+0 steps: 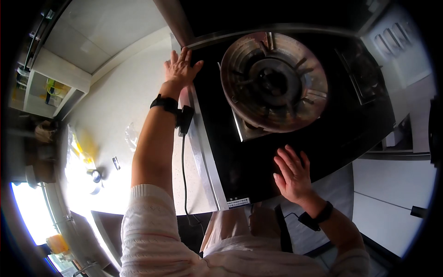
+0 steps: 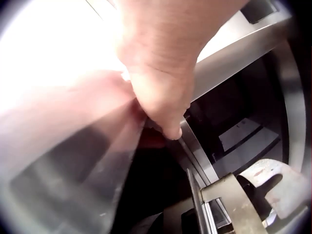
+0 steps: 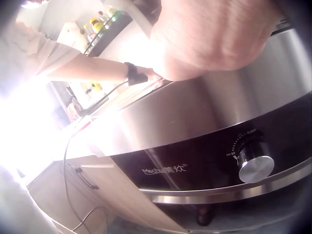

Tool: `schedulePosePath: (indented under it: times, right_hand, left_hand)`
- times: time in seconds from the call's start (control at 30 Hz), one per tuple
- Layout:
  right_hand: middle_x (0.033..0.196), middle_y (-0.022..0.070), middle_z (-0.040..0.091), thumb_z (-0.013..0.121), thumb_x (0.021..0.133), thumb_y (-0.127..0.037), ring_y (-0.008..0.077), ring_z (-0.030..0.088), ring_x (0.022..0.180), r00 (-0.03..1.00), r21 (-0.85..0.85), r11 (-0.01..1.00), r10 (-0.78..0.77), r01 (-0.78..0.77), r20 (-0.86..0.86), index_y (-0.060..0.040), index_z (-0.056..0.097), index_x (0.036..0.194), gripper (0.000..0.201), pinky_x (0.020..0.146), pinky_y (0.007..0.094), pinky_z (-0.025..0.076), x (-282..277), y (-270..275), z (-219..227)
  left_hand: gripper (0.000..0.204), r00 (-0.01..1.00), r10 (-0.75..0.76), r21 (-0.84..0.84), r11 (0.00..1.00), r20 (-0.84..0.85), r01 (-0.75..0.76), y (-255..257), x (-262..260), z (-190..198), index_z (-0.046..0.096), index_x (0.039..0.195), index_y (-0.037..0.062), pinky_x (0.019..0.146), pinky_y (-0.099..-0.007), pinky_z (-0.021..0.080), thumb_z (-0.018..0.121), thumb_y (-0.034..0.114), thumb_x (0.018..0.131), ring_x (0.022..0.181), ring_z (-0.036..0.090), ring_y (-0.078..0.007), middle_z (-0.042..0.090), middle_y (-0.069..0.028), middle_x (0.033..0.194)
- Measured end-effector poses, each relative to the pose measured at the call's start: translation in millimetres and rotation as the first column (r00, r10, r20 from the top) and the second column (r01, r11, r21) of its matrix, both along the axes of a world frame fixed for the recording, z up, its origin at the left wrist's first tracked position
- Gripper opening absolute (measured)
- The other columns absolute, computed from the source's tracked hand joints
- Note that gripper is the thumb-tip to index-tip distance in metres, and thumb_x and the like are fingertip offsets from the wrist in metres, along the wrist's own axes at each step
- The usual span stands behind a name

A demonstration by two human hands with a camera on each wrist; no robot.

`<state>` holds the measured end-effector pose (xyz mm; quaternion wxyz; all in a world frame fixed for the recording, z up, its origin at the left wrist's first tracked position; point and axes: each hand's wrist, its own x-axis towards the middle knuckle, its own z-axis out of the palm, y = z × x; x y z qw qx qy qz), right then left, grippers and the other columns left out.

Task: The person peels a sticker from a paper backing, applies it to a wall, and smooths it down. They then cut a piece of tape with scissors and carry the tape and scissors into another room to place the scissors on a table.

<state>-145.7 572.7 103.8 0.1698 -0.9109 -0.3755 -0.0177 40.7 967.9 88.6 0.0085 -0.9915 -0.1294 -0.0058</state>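
Head cam: the left arm's stretched way out, and the left hand [image 1: 181, 69] lies palm down with fingers fanned and thumb out, at the far left corner of the cooktop [image 1: 249, 171]. The right arm's bent, and the right hand [image 1: 291, 175] is over the near edge of the cooktop, fingers loosely straight, thumb apart, gripping nothing. Can't tell if it's touching. The big round burner [image 1: 274, 83] sits on the cooktop, right of the left hand and beyond the right one.

Left wrist cam: hand points down, one fingertip by a metal strip [image 2: 200, 151]; other fingers are hidden. Slotted metal pieces [image 2: 239, 202] are lower right.

Right wrist cam: hand's above the cooktop's steel front, fingers out of sight, with a round knob [image 3: 256, 168] below.
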Motion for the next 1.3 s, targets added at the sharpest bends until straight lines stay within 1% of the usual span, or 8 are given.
schedulePosePath:
  times: [0.07, 0.4, 0.47, 0.53, 0.6, 0.73, 0.8, 1.3]
  right_hand:
    - [0.134, 0.0086, 0.043, 0.061, 0.078, -0.022, 0.0247, 0.036, 0.129, 1.0, 0.008, 1.0, 0.0, -0.001, 0.002, -0.0044, 0.053, 0.117, 0.044, 0.103, 0.0502, 0.022, 0.3, 0.5, -0.7]
    - [0.134, 0.008, 0.044, 0.062, 0.077, -0.02, 0.0247, 0.037, 0.128, 1.0, 0.001, 1.0, -0.002, 0.002, -0.002, -0.0049, 0.053, 0.118, 0.044, 0.103, 0.0493, 0.022, -0.1, 1.4, 0.6]
    - [0.134, 0.0077, 0.043, 0.061, 0.077, -0.021, 0.0244, 0.037, 0.129, 1.0, 0.007, 1.0, -0.005, 0.005, 0.006, -0.0053, 0.053, 0.117, 0.044, 0.103, 0.0491, 0.021, -0.5, 1.6, -1.2]
    - [0.135, 0.0077, 0.043, 0.061, 0.078, -0.024, 0.0242, 0.036, 0.129, 0.999, -0.009, 1.0, -0.006, 0.006, 0.039, -0.0054, 0.054, 0.117, 0.043, 0.103, 0.0496, 0.021, -1.7, 1.5, -2.8]
    - [0.134, 0.0076, 0.044, 0.06, 0.078, -0.024, 0.0241, 0.037, 0.128, 1.0, -0.003, 1.0, -0.008, 0.008, 0.027, -0.0053, 0.054, 0.116, 0.043, 0.103, 0.0491, 0.021, -1.4, 1.9, -2.5]
    - [0.133, 0.0075, 0.045, 0.06, 0.078, -0.023, 0.0237, 0.037, 0.128, 1.0, -0.028, 1.0, -0.012, 0.013, 0.027, -0.0051, 0.054, 0.115, 0.042, 0.103, 0.0485, 0.021, -2.0, 2.8, -2.1]
    - [0.132, 0.0075, 0.046, 0.06, 0.079, -0.023, 0.0235, 0.038, 0.127, 1.0, 0.004, 1.0, -0.016, 0.016, 0.026, -0.0051, 0.055, 0.114, 0.04, 0.103, 0.0482, 0.022, -1.4, 3.2, -1.2]
    - [0.131, 0.0068, 0.047, 0.056, 0.083, -0.024, 0.0225, 0.036, 0.128, 0.995, 0.036, 0.999, -0.007, 0.003, 0.101, -0.0053, 0.055, 0.114, 0.037, 0.103, 0.0471, 0.022, -3.9, 2.0, -5.7]
  left_hand:
    - [0.074, 0.994, -0.021, 0.097, 0.995, 0.107, 0.011, 3.6, -1.9, -11.4, 0.032, 0.14, 0.0102, 0.101, -0.0422, 0.025, 0.026, 0.063, 0.088, 0.131, 0.024, -0.0223, 0.028, 0.0017, 0.146]
    - [0.074, 0.999, 0.047, 0.003, 0.999, -0.009, -0.047, 1.4, 5.1, 7.1, 0.033, 0.139, 0.0115, 0.1, -0.0435, 0.025, 0.027, 0.063, 0.087, 0.132, 0.024, -0.0225, 0.027, 0.0018, 0.147]
    - [0.076, 0.996, 0.068, -0.069, 0.995, -0.058, -0.072, -2.3, 7.3, 14.0, 0.034, 0.138, 0.0094, 0.1, -0.0486, 0.026, 0.029, 0.064, 0.086, 0.131, 0.026, -0.0234, 0.027, -0.0017, 0.146]
    - [0.08, 0.998, 0.055, -0.059, 0.997, -0.007, -0.055, -10.9, 0.3, 11.0, 0.029, 0.141, 0.0099, 0.105, -0.0513, 0.018, 0.027, 0.067, 0.086, 0.138, 0.013, -0.028, 0.023, -0.0032, 0.148]
    - [0.081, 0.999, 0.048, -0.061, 0.997, 0.012, -0.047, -9.0, -6.6, -7.9, 0.026, 0.142, 0.0101, 0.106, -0.0516, 0.014, 0.025, 0.068, 0.085, 0.139, 0.01, -0.0285, 0.018, -0.0031, 0.15]
    - [0.083, 0.998, 0.058, -0.114, 0.992, 0.027, -0.055, -14.8, -12.1, -5.3, 0.024, 0.142, 0.0093, 0.107, -0.0517, 0.012, 0.025, 0.069, 0.085, 0.138, 0.01, -0.0287, 0.015, -0.0033, 0.151]
    - [0.084, 0.996, 0.092, -0.105, 0.99, -0.009, -0.093, -21.3, -15.6, -2.8, 0.02, 0.143, 0.01, 0.109, -0.0519, 0.006, 0.022, 0.069, 0.085, 0.139, 0.005, -0.0278, 0.014, -0.0032, 0.151]
    - [0.089, 0.991, 0.134, -0.128, 0.983, -0.007, -0.134, -65.7, -77.5, 3.5, 0.018, 0.143, 0.007, 0.108, -0.0545, 0.008, 0.024, 0.072, 0.083, 0.139, 0.004, -0.0292, 0.013, -0.008, 0.151]
